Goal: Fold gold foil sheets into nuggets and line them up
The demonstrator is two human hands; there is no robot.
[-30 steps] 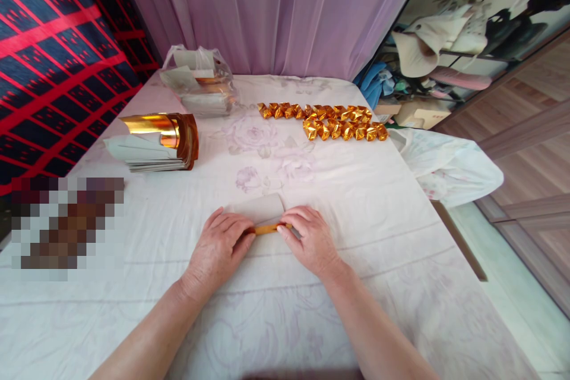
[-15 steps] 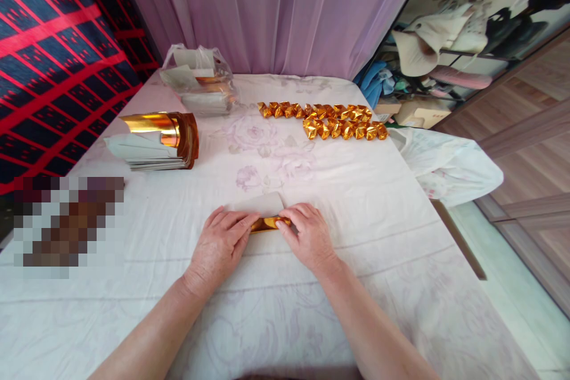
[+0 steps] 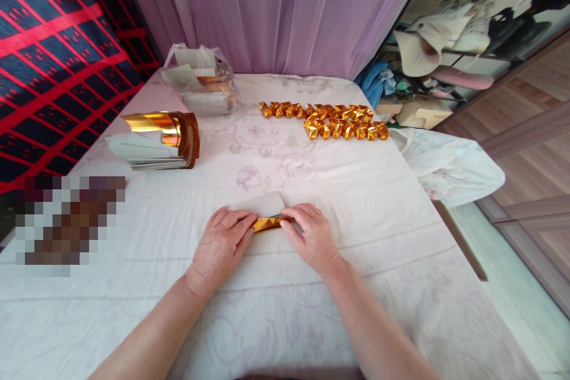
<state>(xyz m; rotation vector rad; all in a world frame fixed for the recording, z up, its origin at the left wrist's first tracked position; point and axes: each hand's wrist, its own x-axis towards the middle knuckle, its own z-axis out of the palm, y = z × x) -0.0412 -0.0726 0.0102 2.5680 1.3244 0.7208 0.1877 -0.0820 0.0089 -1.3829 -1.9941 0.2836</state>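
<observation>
A sheet of gold foil paper (image 3: 266, 214), white on its back, lies on the white cloth in front of me with its near edge rolled into a gold strip. My left hand (image 3: 221, 246) presses the strip's left end. My right hand (image 3: 312, 237) pinches its right end. Both hands rest on the cloth with fingers bent onto the paper. Two rows of folded gold paper pieces (image 3: 329, 120) lie at the far middle-right of the table.
A stack of gold foil sheets (image 3: 154, 141) with a curled top sheet sits at the left. Behind it stands a clear plastic bag (image 3: 200, 80) holding more sheets. A purple curtain hangs behind the table (image 3: 401, 261). Cluttered shelves and a bundled white cloth (image 3: 449, 166) are at the right.
The gold rolled edge has grown wider and moved slightly away from me as both hands turned the paper over; less of the white back shows.
</observation>
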